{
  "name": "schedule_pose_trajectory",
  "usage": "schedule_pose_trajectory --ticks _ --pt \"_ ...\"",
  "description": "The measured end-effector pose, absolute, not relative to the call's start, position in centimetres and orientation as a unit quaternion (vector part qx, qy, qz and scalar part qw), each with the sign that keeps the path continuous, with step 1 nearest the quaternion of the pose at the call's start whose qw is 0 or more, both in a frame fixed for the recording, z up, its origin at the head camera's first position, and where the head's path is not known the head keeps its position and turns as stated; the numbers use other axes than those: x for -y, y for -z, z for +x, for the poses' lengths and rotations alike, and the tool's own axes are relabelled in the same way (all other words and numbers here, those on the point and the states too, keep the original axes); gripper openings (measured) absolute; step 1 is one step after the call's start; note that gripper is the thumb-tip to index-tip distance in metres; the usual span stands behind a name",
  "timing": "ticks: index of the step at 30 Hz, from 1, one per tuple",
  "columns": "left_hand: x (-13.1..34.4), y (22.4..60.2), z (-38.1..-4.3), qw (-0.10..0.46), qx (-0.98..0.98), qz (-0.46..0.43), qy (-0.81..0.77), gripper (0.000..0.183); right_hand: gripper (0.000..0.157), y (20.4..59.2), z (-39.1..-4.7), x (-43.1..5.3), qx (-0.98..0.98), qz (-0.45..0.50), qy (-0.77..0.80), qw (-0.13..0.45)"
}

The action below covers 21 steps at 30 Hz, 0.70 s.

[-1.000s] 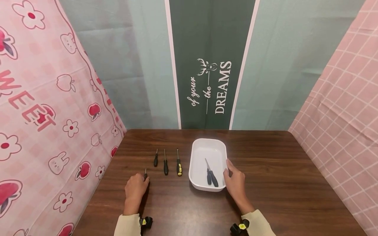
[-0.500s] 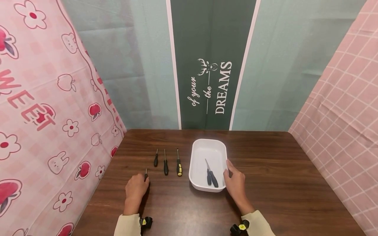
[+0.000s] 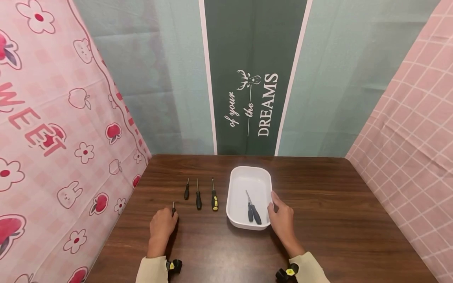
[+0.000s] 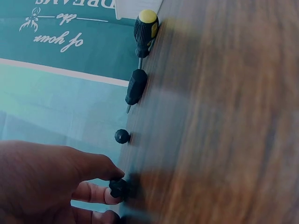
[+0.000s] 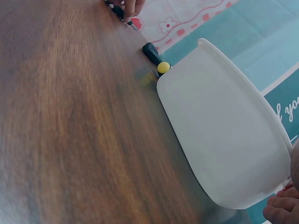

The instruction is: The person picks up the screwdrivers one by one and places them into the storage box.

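My left hand (image 3: 163, 226) pinches the black handle of a small screwdriver (image 4: 118, 188) lying on the table. Its short shaft points away, past my fingers; most of the handle is hidden in the head view. My right hand (image 3: 282, 218) grips the right side of a white tray (image 3: 250, 168), thumb at the rim. Inside the tray lie two dark-handled screwdrivers (image 3: 256, 214), one partly over the other. Beyond the left hand, a short black screwdriver (image 3: 186, 192), a longer black one (image 3: 199, 200) and a black-and-yellow screwdriver (image 3: 214, 200) lie in a row.
The brown wood-grain table (image 3: 318, 188) extends to both sides of the tray. A green printed curtain (image 3: 255, 39) hangs behind it. Pink patterned cloth (image 3: 53, 157) covers the left side, pink checked cloth (image 3: 417, 137) the right.
The left hand shifts very slightly to the left with the small screwdriver. The right hand and the tray stay in place.
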<state>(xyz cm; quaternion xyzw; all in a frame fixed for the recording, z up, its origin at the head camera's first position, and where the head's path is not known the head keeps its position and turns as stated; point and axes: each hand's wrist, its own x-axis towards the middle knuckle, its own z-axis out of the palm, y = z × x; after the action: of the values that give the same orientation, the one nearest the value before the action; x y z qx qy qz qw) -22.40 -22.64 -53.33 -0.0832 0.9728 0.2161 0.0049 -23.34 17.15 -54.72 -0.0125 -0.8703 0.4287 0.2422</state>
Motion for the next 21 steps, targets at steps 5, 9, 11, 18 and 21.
schedule_pose_trajectory --ticks 5,9,11,18,21 --pt "22.74 53.37 -22.37 0.000 -0.972 -0.082 -0.221 0.029 0.040 54.67 -23.26 -17.11 0.870 -0.015 -0.428 0.242" --pt "22.78 53.25 -22.38 0.006 -0.971 -0.083 -0.222 0.032 0.039 54.74 -23.26 -17.15 0.870 -0.016 -0.429 0.241" --pt "22.80 53.13 -22.48 0.009 -0.971 -0.087 -0.224 0.033 0.040 54.77 -23.29 -17.17 0.870 -0.014 -0.429 0.242" --pt "22.89 52.75 -22.69 0.020 -0.964 -0.109 -0.241 0.037 0.039 54.81 -23.33 -17.19 0.867 -0.006 -0.431 0.250" --pt "22.95 52.59 -22.64 0.021 -0.963 -0.112 -0.246 0.037 0.040 54.82 -23.28 -17.21 0.865 -0.004 -0.434 0.251"
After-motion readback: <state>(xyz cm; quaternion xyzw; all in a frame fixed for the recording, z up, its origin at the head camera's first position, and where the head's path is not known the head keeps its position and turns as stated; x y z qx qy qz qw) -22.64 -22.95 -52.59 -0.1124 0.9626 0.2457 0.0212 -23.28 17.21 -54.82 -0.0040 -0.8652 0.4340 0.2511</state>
